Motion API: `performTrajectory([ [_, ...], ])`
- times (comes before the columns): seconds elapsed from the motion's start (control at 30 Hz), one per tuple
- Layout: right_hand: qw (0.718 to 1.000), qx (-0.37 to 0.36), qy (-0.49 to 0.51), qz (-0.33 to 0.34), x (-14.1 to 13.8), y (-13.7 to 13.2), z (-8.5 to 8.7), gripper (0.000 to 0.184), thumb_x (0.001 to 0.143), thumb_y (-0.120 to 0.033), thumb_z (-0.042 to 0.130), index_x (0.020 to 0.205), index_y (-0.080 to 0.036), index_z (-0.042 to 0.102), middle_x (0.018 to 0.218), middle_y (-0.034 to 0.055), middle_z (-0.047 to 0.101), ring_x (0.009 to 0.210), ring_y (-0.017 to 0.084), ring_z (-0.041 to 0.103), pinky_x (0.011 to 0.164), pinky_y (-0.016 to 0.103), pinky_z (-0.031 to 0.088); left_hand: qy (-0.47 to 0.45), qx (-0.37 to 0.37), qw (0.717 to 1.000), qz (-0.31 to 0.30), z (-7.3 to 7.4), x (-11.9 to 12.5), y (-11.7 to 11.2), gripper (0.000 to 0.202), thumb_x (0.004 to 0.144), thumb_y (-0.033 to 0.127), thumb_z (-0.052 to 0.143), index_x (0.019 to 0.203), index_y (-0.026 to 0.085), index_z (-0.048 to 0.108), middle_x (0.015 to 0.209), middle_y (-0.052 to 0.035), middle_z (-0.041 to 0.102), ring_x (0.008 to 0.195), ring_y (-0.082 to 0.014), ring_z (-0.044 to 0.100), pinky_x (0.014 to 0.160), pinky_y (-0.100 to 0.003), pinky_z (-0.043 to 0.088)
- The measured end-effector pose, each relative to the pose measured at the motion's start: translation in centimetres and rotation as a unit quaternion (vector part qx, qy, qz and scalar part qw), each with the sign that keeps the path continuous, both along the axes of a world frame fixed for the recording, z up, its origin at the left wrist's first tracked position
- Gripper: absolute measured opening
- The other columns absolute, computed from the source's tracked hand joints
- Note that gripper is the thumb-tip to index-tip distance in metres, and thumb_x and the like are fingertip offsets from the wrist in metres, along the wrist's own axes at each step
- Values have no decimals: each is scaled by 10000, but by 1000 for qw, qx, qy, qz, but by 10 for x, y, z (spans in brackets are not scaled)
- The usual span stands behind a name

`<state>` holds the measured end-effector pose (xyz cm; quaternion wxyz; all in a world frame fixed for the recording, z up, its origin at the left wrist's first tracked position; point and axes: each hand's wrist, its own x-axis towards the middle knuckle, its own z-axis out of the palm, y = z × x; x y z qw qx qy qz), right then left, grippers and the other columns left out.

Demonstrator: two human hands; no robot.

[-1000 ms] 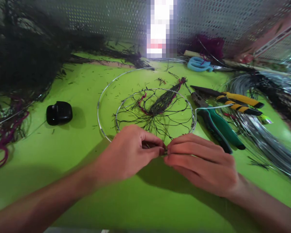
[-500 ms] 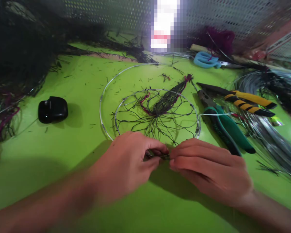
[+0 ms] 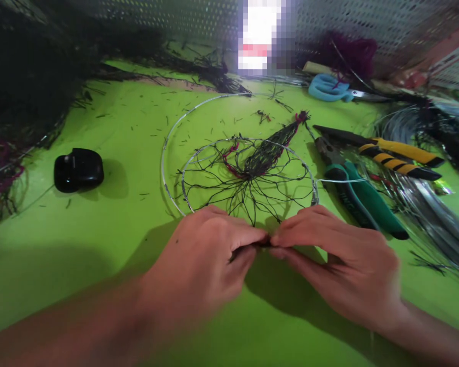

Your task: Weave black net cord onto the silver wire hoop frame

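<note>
Pinched shut, left hand (image 3: 208, 257) and right hand (image 3: 331, 260), fingertips meeting at the near rim of the hoop (image 3: 312, 184). Keep it flat; draw the thread (image 3: 248, 189) snug without bending wire

A green table (image 3: 80, 250) bears a netted wire hoop (image 3: 252, 171), green pliers (image 3: 363, 201), blue scissors (image 3: 326, 87) and a black case (image 3: 78, 169).

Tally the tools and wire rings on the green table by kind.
Pliers: 2
Scissors: 1
Webbed wire ring: 1
Bare wire ring: 1
Total: 5
</note>
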<state>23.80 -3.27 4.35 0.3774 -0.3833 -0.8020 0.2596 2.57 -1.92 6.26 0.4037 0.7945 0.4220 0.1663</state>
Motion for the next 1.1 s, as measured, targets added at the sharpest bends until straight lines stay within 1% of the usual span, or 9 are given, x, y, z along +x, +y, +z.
performTrajectory([
  [0.17, 994, -84, -3, -73, -1, -3, 1, 47, 914, -216, 764, 926, -256, 742, 877, -57, 783, 856, 115, 711, 774, 248, 558, -12, 20, 1000, 9, 0, 4, -4, 270, 934, 51, 572, 743, 170, 720, 613, 64, 656, 507, -82, 536, 764, -309, 452],
  [0.23, 990, -104, 4, -95, -1, -3, 3, 48, 911, -251, 769, 948, -270, 744, 875, -69, 777, 818, 98, 706, 742, 209, 564, -11, 33, 999, 15, -1, 5, -5, 246, 925, 61, 579, 764, 170, 729, 631, 55, 674, 527, -96, 563, 737, -314, 448],
  [0.33, 990, -95, 2, -106, -2, -2, 5, 87, 908, -249, 765, 991, -256, 739, 872, -64, 767, 754, 83, 696, 703, 175, 571, -5, 48, 999, 19, -2, 5, -5, 193, 932, 119, 603, 818, 175, 749, 648, 45, 695, 545, -119, 590, 676, -310, 431],
  [0.47, 993, -61, -3, -103, -2, 0, 3, 119, 901, -233, 771, 1009, -246, 721, 876, -52, 768, 751, 100, 708, 704, 196, 586, -11, 41, 998, 35, -6, 5, -4, 192, 944, 194, 660, 779, 190, 758, 626, 45, 700, 526, -124, 599, 577, -276, 406],
  [0.63, 997, 32, 1, -64, 3, 2, -5, 242, 893, -224, 790, 1095, -252, 661, 894, -41, 769, 776, 131, 743, 723, 240, 603, -30, 18, 998, 45, -8, 0, -2, 134, 945, 234, 686, 897, 258, 809, 783, 33, 783, 640, -152, 689, 493, -233, 398],
  [0.73, 994, 106, -8, -34, 9, 4, -5, 219, 899, -192, 779, 1079, -237, 665, 923, -12, 776, 816, 140, 747, 763, 236, 602, -19, 6, 998, 63, -9, -3, -3, 121, 924, 266, 713, 961, 304, 822, 805, 50, 795, 578, -139, 672, 442, -222, 374],
  [0.8, 992, 121, -25, -2, 12, 5, -3, 198, 899, -156, 766, 1060, -226, 674, 923, 0, 777, 827, 145, 742, 783, 243, 598, -17, 9, 998, 65, -10, -3, -3, 118, 909, 278, 725, 955, 311, 829, 778, 54, 792, 531, -132, 647, 415, -220, 356],
  [0.93, 989, 112, -62, 75, 17, 9, 0, 143, 932, -150, 712, 1056, -212, 681, 945, 22, 767, 882, 164, 725, 816, 281, 589, -22, 32, 997, 65, -11, -3, -2, 106, 884, 286, 748, 929, 322, 837, 813, 54, 805, 660, -170, 726, 466, -219, 430],
  [1.1, 957, 240, -140, 86, 25, 16, 2, 95, 940, -141, 686, 1022, -187, 687, 930, 71, 744, 877, 213, 687, 829, 395, 578, -21, 62, 995, 74, -6, -6, -3, 97, 883, 364, 764, 940, 327, 834, 875, 66, 818, 745, -169, 764, 546, -218, 512],
])
